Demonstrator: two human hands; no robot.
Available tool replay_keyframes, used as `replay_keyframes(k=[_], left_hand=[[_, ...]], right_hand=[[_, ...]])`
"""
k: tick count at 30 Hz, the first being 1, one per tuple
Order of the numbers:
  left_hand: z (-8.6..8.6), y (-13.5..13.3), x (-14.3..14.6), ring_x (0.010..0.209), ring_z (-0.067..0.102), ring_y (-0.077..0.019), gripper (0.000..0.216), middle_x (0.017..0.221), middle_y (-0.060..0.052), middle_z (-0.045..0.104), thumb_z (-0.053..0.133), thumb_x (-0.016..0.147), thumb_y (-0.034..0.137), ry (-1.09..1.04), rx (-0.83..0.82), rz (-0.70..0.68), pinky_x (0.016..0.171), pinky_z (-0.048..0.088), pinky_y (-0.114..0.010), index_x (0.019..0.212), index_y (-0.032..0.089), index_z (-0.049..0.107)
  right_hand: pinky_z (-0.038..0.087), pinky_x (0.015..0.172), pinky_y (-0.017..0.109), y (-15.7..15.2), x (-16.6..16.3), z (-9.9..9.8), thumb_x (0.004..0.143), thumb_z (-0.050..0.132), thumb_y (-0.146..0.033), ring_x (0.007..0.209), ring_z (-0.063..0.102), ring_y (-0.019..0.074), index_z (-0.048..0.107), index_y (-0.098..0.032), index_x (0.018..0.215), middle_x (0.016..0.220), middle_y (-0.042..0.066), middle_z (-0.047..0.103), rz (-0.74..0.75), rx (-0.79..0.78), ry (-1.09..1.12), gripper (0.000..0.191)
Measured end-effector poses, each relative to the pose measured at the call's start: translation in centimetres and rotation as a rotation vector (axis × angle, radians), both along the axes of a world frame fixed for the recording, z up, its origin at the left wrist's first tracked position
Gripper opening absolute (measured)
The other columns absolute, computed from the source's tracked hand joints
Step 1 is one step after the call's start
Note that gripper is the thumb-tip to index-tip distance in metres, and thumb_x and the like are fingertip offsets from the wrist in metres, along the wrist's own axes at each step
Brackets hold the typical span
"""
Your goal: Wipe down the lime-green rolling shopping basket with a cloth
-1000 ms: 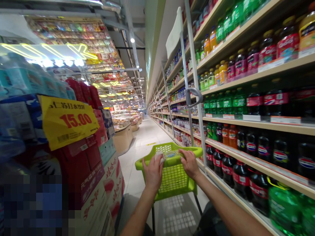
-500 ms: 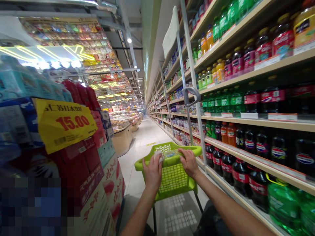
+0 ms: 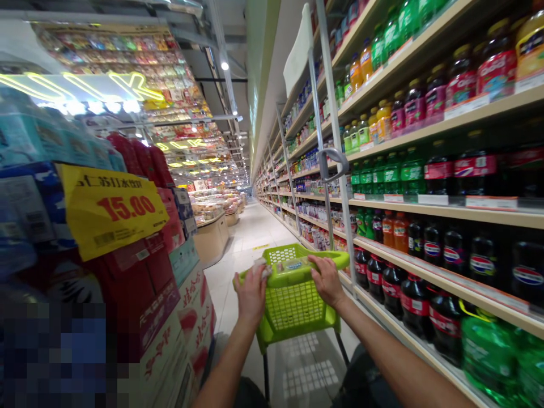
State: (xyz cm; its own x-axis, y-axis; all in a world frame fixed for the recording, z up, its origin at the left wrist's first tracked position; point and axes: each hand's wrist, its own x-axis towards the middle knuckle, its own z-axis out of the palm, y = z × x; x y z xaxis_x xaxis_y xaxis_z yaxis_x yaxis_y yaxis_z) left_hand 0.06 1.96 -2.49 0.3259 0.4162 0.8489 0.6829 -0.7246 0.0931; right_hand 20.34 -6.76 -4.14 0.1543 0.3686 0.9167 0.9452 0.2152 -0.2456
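Observation:
A green plastic shopping cart (image 3: pixel 295 306) stands before me, its mesh basket facing my knees. My left hand (image 3: pixel 250 297) is at the left end of its handle (image 3: pixel 293 266), fingers closed around a crumpled white tissue (image 3: pixel 260 263) that presses on the green plastic. Farther right on the same bar, my right hand (image 3: pixel 326 283) lies with fingers wrapped over the top edge. Between the hands the bar carries a small label with blue lettering. The inside of the basket is mostly hidden behind the handle.
Shelves of soda bottles (image 3: pixel 425 243) run along the right. A pole with a grey loop handle (image 3: pixel 331 164) leans there. Stacked drink cartons (image 3: pixel 191 311) with a yellow price sign (image 3: pixel 114 209) stand close on the left. The tiled aisle (image 3: pixel 250 226) stretches ahead past wooden display bins (image 3: pixel 212 238).
My left hand has slid left along the handle with the tissue, uncovering more of the bar. My right hand stays in the same place on it.

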Motion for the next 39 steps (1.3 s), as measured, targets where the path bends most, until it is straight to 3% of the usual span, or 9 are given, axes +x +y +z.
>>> replay_keyframes(k=[4, 12, 18, 21, 26, 28, 31, 34, 39], left_hand=[[0.9, -1.7, 2.8, 0.106, 0.053, -0.0193, 0.029, 0.115, -0.006, 0.06, 0.038, 0.085, 0.021, 0.086, 0.002, -0.099, 0.102, 0.021, -0.054, 0.111, 0.025, 0.052], [1.4, 0.6, -1.6, 0.104, 0.054, -0.0225, 0.032, 0.115, -0.009, 0.059, 0.035, 0.086, 0.023, -0.117, -0.188, 0.098, 0.101, 0.019, -0.058, 0.115, 0.02, 0.049], [1.3, -2.5, 4.9, 0.114, 0.047, -0.018, 0.041, 0.126, -0.01, 0.051, 0.036, 0.085, 0.022, 0.008, -0.206, -0.221, 0.102, 0.028, -0.043, 0.125, 0.017, 0.04], [1.5, -3.2, 6.2, 0.121, 0.041, -0.021, 0.05, 0.133, -0.014, 0.043, 0.037, 0.083, 0.021, 0.121, -0.244, -0.209, 0.104, 0.021, -0.05, 0.131, 0.014, 0.03], [1.9, -1.2, 0.7, 0.127, 0.031, -0.0297, 0.052, 0.138, -0.015, 0.035, 0.049, 0.076, 0.039, 0.347, -0.251, -0.022, 0.1, 0.018, -0.058, 0.123, 0.017, 0.044], [2.2, -0.4, -1.5, 0.121, 0.038, -0.0288, 0.05, 0.131, -0.014, 0.045, 0.048, 0.077, 0.041, 0.391, -0.242, 0.029, 0.099, 0.02, -0.056, 0.121, 0.018, 0.046], [2.4, 0.0, -2.6, 0.109, 0.048, -0.0257, 0.042, 0.116, -0.011, 0.057, 0.042, 0.081, 0.039, 0.395, -0.227, 0.085, 0.098, 0.022, -0.052, 0.118, 0.019, 0.049], [2.2, -0.2, -2.5, 0.104, 0.05, -0.0245, 0.039, 0.109, -0.009, 0.06, 0.041, 0.082, 0.04, 0.369, -0.199, 0.109, 0.097, 0.023, -0.048, 0.114, 0.019, 0.052], [1.7, -0.2, -2.9, 0.101, 0.05, -0.0237, 0.039, 0.105, -0.007, 0.061, 0.043, 0.081, 0.044, 0.313, -0.165, 0.091, 0.097, 0.024, -0.045, 0.11, 0.02, 0.055]], right_hand=[[0.035, 0.091, 0.041, -0.2, 0.5, 0.0, 0.083, 0.034, -0.024, 0.096, 0.055, 0.0204, 0.051, -0.017, 0.108, 0.104, 0.007, 0.063, -0.006, -0.019, -0.009, 0.031], [0.034, 0.09, 0.041, -0.4, 0.3, 0.1, 0.083, 0.034, -0.024, 0.096, 0.055, 0.0209, 0.051, -0.017, 0.109, 0.104, 0.008, 0.062, 0.018, -0.027, 0.002, 0.032], [0.032, 0.092, 0.042, -0.8, -2.6, 1.9, 0.083, 0.035, -0.022, 0.103, 0.051, 0.0215, 0.052, -0.017, 0.112, 0.109, 0.009, 0.06, 0.017, -0.036, -0.008, 0.034], [0.031, 0.095, 0.042, -0.6, -4.5, 3.3, 0.085, 0.033, -0.022, 0.116, 0.043, 0.0215, 0.052, -0.018, 0.115, 0.123, 0.01, 0.051, 0.086, -0.094, -0.07, 0.036], [0.03, 0.092, 0.055, 1.2, -7.0, 5.3, 0.082, 0.045, -0.032, 0.112, 0.045, 0.0281, 0.057, -0.019, 0.107, 0.117, 0.011, 0.055, 0.01, -0.377, -0.017, 0.03], [0.028, 0.092, 0.059, 2.2, -8.1, 5.7, 0.076, 0.055, -0.035, 0.112, 0.043, 0.0319, 0.06, -0.019, 0.099, 0.118, 0.012, 0.053, -0.033, -0.417, -0.051, 0.028], [0.036, 0.09, 0.049, 3.4, -9.3, 5.7, 0.074, 0.056, -0.026, 0.109, 0.045, 0.0287, 0.062, -0.018, 0.092, 0.117, 0.012, 0.053, -0.011, -0.407, -0.142, 0.02], [0.04, 0.087, 0.039, 3.2, -7.8, 4.6, 0.075, 0.052, -0.017, 0.103, 0.049, 0.0222, 0.06, -0.019, 0.096, 0.114, 0.01, 0.054, 0.064, -0.339, -0.202, 0.023], [0.043, 0.087, 0.04, 0.1, 1.3, 2.8, 0.075, 0.046, -0.012, 0.099, 0.052, 0.022, 0.06, -0.018, 0.093, 0.104, 0.011, 0.057, -0.036, -0.194, -0.063, 0.024]])
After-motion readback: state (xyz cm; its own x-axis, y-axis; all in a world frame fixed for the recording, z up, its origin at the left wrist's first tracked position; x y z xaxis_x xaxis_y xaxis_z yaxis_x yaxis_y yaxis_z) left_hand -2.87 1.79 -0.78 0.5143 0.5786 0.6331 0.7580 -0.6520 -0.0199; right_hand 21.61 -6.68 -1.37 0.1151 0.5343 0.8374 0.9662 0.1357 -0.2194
